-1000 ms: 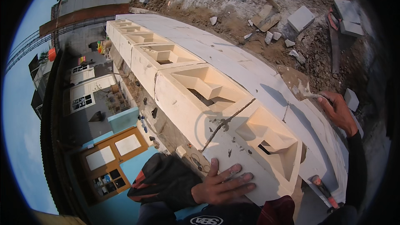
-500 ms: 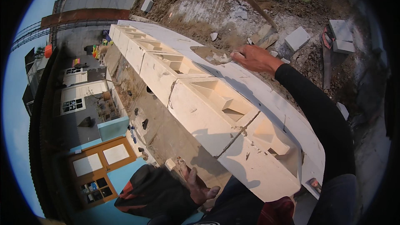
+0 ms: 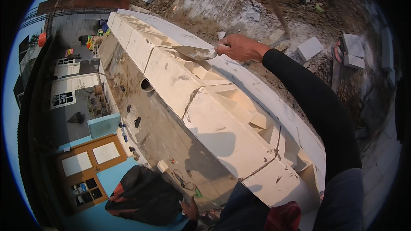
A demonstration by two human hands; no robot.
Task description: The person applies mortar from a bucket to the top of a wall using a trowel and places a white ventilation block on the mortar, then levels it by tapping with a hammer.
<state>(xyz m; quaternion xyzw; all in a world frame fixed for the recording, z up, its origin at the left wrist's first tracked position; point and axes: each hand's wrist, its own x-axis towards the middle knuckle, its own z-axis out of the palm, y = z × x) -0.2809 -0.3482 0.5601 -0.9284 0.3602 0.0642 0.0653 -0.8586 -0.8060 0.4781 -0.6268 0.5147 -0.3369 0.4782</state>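
My right hand is closed around the handle of a trowel smeared with grey mortar. Its blade reaches left over the recesses of a row of cream hollow blocks. These blocks run diagonally from the far left to the lower right, with dark joints between them. Close behind them runs a long white ledge. Low in the view, my left hand hangs beside a dark cloth with red patches. Its fingers look stretched out, and nothing shows in it.
Beyond the ledge, loose white blocks and a wooden-handled tool lie on rough soil. A hand saw lies farther right. On the near side, the paved ground holds scattered shoes, before a house with a brown door.
My right hand has moved left with the trowel, from above the ledge to over the blocks' recesses. My left hand has dropped lower. The whole view has shifted slightly.
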